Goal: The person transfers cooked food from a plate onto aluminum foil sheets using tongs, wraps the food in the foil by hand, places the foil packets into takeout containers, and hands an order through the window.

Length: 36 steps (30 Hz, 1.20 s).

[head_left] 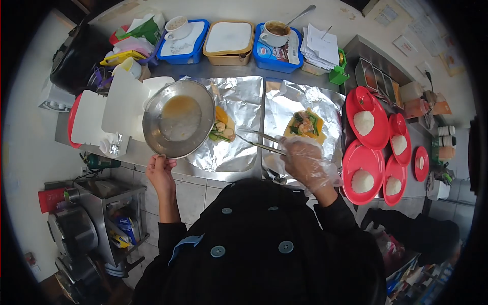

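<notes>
My left hand (161, 173) is closed on the near rim of a round metal bowl (152, 129), which is tilted and has some cloudy brownish liquid at its bottom. A clear plastic glove covers my right hand (306, 161), which grips metal tongs (263, 148). The tong tips point left, apart, with nothing visible between them. Just beyond the tips, shrimp and vegetables (221, 130) lie on a sheet of foil (241, 99), partly behind the bowl. A second portion of shrimp and greens (306, 123) rests on another foil sheet (330, 99), past my gloved hand.
Red plates with rice mounds (362, 180) stand at the right. Tubs (229, 43), cups and a paper stack (320, 48) line the back. White open boxes (122, 109) are at the left. Another person in dark sleeves (419, 236) is at lower right, near a metal cart (109, 195) on the opposite side.
</notes>
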{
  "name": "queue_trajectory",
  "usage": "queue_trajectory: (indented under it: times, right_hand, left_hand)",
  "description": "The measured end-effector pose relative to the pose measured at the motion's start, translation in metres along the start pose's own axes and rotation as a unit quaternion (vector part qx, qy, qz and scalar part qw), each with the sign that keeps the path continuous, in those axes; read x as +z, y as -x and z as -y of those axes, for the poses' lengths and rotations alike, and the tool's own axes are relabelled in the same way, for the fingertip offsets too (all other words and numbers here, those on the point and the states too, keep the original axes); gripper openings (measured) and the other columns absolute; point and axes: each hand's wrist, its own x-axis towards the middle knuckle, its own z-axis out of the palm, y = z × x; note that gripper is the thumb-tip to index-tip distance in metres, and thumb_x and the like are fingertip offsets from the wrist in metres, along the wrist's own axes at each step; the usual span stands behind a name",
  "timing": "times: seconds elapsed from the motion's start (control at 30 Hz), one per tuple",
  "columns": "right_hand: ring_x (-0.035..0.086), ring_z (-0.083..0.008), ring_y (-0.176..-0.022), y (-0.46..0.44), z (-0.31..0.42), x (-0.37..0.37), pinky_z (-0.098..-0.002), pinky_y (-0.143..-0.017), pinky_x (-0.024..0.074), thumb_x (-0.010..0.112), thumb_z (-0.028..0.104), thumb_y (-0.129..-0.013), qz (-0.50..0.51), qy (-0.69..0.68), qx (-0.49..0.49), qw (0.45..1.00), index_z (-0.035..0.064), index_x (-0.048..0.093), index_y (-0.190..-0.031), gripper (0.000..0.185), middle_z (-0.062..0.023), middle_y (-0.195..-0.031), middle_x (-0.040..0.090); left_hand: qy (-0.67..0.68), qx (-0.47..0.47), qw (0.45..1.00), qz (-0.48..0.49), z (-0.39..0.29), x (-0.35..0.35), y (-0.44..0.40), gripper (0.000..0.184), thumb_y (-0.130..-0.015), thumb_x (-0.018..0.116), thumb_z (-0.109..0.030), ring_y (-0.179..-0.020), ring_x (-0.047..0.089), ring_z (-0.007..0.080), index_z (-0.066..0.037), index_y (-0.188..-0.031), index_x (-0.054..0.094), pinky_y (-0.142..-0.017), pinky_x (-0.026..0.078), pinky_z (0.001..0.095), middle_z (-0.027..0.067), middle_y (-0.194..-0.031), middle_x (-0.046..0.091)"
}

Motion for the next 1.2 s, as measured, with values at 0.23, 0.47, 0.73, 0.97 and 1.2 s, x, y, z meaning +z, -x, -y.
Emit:
queue_trajectory:
  times: [0.23, 0.47, 0.73, 0.97, 1.2]
  right_hand:
    - [0.059, -0.031, -0.083, 0.016, 0.005, 0.0, -0.0407, -0.07, 0.0457, 0.062, 0.029, -0.076, 0.038, -0.074, 0.113, 0.99, 0.0095, 0.054, -0.115, 0.045, -0.013, -0.09, 0.061]
    - [0.056, -0.0319, -0.077, 0.116, 0.014, 0.001, -0.0404, -0.069, 0.0442, 0.066, 0.025, -0.073, -0.172, -0.114, 0.314, 0.927, 0.0034, 0.053, -0.11, 0.045, -0.0128, -0.086, 0.061]
    - [0.052, -0.0384, -0.101, 0.26, 0.102, 0.025, -0.0418, -0.087, 0.0401, 0.06, 0.029, -0.082, -0.309, -0.159, 0.705, 0.618, -0.0021, 0.047, -0.12, 0.051, -0.0249, -0.108, 0.055]
    - [0.059, -0.0349, -0.084, 0.35, 0.198, 0.036, -0.041, -0.071, 0.0482, 0.061, 0.027, -0.08, -0.377, 0.087, 0.726, 0.569, -0.0013, 0.045, -0.117, 0.05, -0.0191, -0.098, 0.057]
    - [0.056, -0.0338, -0.087, 0.429, 0.304, 0.075, -0.0425, -0.071, 0.0466, 0.059, 0.035, -0.08, -0.345, 0.065, 0.871, 0.344, 0.0, 0.04, -0.122, 0.058, -0.0172, -0.099, 0.052]
  left_hand:
    - [-0.033, -0.024, 0.997, 0.067, -0.005, 0.016, -0.008, 0.011, -0.081, 0.051, -0.004, -0.052, 0.057, 0.014, -0.005, -0.07, 0.051, -0.052, 0.049, 0.025, 0.0042, -0.063, 0.056]
    - [-0.065, -0.047, 0.953, 0.293, 0.002, 0.067, -0.022, 0.011, -0.081, 0.052, -0.003, -0.052, 0.057, 0.0129, -0.003, -0.07, 0.051, -0.051, 0.049, 0.0244, 0.0045, -0.062, 0.056]
    - [-0.106, -0.154, 0.747, 0.638, 0.048, 0.169, 0.045, 0.006, -0.08, 0.051, -0.001, -0.053, 0.057, 0.0123, -0.001, -0.074, 0.052, -0.051, 0.049, 0.0236, 0.0058, -0.066, 0.058]
    - [-0.183, -0.173, 0.487, 0.836, 0.108, 0.198, 0.216, 0.007, -0.079, 0.051, -0.003, -0.051, 0.057, 0.0121, -0.001, -0.073, 0.053, -0.048, 0.048, 0.0222, 0.0051, -0.064, 0.057]
    - [-0.207, -0.288, 0.297, 0.887, 0.137, 0.128, 0.404, 0.01, -0.079, 0.051, -0.003, -0.051, 0.058, 0.0136, -0.003, -0.069, 0.051, -0.049, 0.05, 0.0237, 0.0044, -0.062, 0.054]
